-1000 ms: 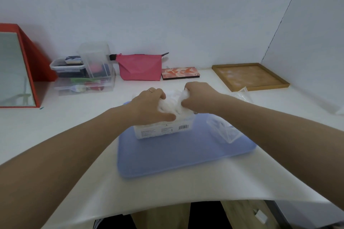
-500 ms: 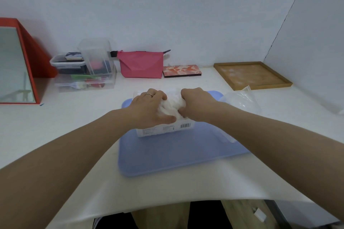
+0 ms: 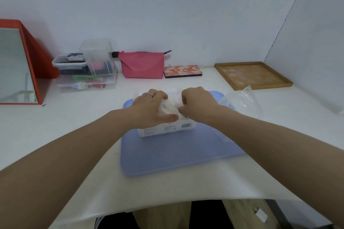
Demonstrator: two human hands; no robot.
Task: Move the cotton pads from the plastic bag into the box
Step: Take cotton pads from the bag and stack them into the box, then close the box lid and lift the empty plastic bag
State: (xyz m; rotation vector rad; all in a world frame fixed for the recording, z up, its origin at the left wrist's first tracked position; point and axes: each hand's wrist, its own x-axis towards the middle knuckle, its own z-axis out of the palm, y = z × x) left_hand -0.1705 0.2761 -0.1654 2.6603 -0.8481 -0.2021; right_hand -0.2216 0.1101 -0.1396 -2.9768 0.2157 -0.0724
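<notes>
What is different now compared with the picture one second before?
Both hands, left and right, sank lower over the box, pressing the white pads down into it. Their grip is unchanged. The box, tray and empty bag did not move.

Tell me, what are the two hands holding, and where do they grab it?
Both hands hold the white cotton pads on top of the box. The left hand grips the bunch's left side, the right hand its right side.
</notes>
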